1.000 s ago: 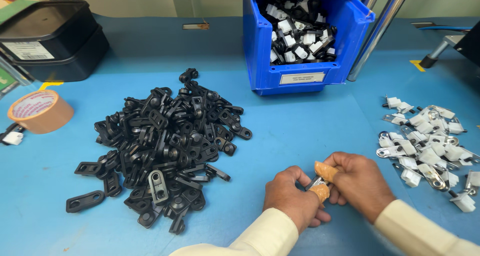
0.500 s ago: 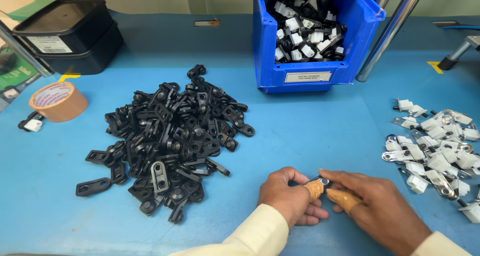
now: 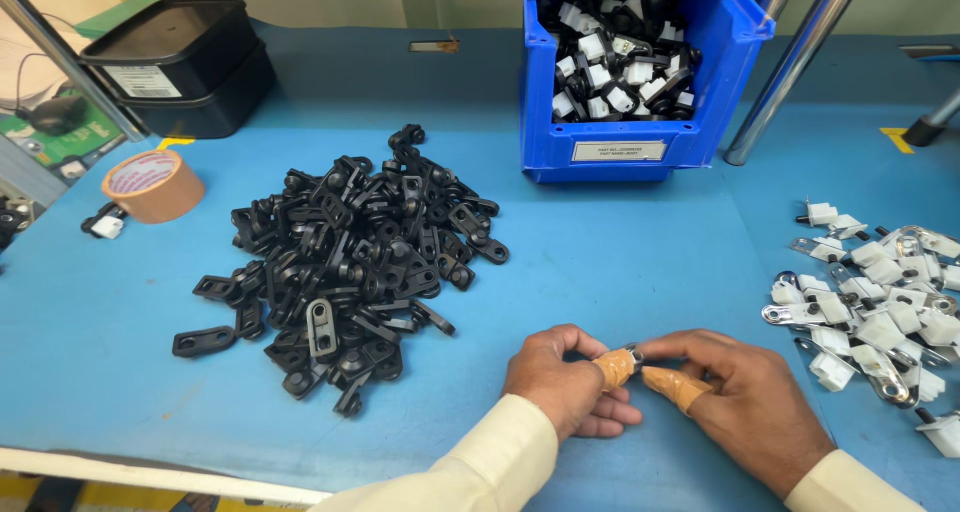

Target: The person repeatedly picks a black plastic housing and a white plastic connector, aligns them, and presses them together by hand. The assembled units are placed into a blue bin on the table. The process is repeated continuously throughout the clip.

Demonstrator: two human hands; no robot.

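At nine o'clock, tape roll (image 3: 152, 185); then black parts heap (image 3: 350, 262). Low at six on the blue worktop (image 3: 620, 262), left hand (image 3: 565, 380) and right hand (image 3: 740, 397), fingers pinched shut on a small metal piece (image 3: 633, 355). At three, white clips (image 3: 880, 302).

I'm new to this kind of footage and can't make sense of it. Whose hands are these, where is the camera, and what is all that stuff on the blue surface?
The camera sits on a person's head and looks down at their own two hands. The left hand and right hand together pinch a small metal part; some fingertips wear tan tape. On the blue table lie a pile of black plastic pieces, and at the right a heap of white-and-metal parts. Behind stand a blue bin of mixed parts, black trays and a roll of brown tape.
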